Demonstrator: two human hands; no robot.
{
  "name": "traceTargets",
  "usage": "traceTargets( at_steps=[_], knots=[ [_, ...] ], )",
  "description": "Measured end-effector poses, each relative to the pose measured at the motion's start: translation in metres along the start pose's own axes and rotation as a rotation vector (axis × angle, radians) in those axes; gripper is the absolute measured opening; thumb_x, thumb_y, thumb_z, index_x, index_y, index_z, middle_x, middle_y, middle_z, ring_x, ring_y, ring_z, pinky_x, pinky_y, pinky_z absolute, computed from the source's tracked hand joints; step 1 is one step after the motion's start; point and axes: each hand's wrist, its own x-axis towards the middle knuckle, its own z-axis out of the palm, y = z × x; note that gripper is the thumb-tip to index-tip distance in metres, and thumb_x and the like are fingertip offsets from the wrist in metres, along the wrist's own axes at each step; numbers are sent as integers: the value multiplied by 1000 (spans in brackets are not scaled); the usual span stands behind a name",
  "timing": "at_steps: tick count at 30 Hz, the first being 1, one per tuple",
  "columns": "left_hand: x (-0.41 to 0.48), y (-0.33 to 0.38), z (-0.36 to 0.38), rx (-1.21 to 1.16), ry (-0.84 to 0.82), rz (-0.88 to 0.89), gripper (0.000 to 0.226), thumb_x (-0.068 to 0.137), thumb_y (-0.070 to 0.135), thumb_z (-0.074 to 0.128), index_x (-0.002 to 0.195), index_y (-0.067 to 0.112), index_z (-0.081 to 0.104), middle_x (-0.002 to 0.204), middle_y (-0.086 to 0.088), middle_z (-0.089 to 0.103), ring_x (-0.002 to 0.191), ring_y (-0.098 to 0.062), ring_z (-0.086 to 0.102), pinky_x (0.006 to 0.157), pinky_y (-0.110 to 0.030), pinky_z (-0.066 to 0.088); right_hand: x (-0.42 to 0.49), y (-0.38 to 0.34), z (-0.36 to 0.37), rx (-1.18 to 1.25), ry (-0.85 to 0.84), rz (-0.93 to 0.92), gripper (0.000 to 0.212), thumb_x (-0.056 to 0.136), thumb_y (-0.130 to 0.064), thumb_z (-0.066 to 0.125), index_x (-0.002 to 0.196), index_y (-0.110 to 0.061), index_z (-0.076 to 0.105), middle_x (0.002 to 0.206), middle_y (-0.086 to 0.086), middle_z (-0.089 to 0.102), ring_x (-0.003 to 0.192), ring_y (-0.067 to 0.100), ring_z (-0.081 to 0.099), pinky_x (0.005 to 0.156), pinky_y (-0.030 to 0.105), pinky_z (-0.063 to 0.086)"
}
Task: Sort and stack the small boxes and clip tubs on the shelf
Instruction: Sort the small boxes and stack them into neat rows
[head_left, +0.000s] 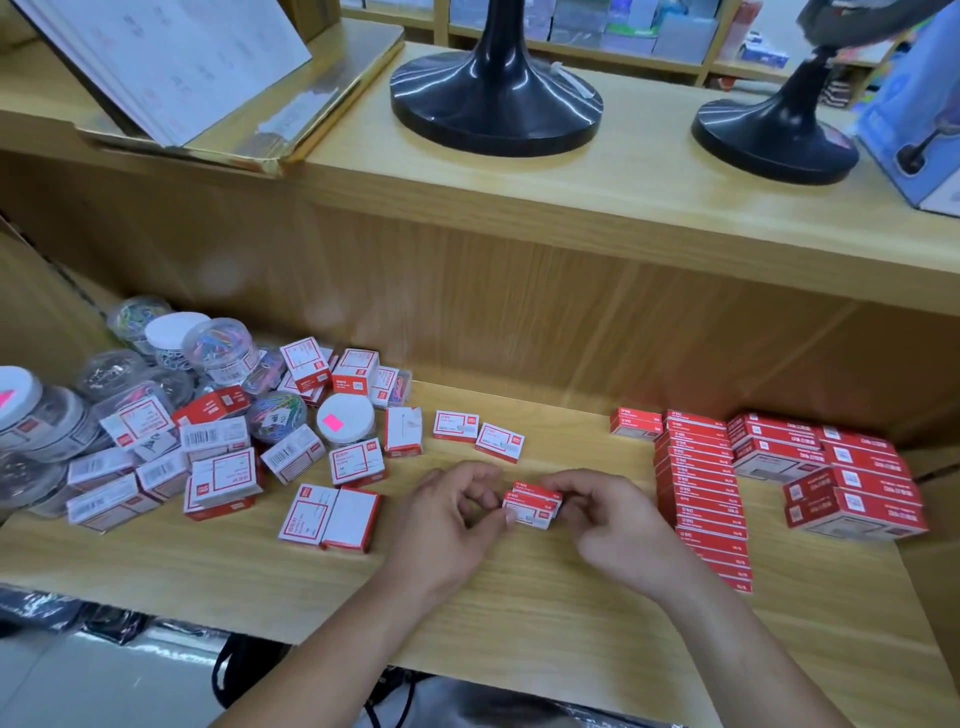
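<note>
- Small boxes (532, 506): two stacked, red-and-white card, at mid-front of the shelf (519, 597). Couldn't tell whether they rested on it or sat just above.
- Left grip (447, 514) was curled, pinching the stack's left end. Right grip (613, 525) was curled over the right end and top.
- Handling, my read: light, stiff card with a smooth print, so the top box could slide off. Best pinched on the short ends, kept level, without crushing the flaps.
- Sorted row (698, 493) of similar red boxes stood just right of the hands, with larger red stacks (852, 488) beyond.
- Unsorted pile (218, 467) and clip tubs (218, 353) lay to the left. Tubs were round clear plastic and would likely roll, so grasp around the wall.
</note>
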Motion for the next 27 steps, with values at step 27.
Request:
traceTargets(
  at_steps=[27],
  knots=[
    [86, 59, 109, 147, -99, 227, 10, 78, 31, 68, 80, 24, 62, 63, 9, 57, 64, -17, 57, 56, -33, 44, -41, 19, -92, -271, 590, -163, 6, 87, -27, 70, 88, -32, 73, 82, -24, 70, 78, 1, 67, 69, 32, 56]
  ],
)
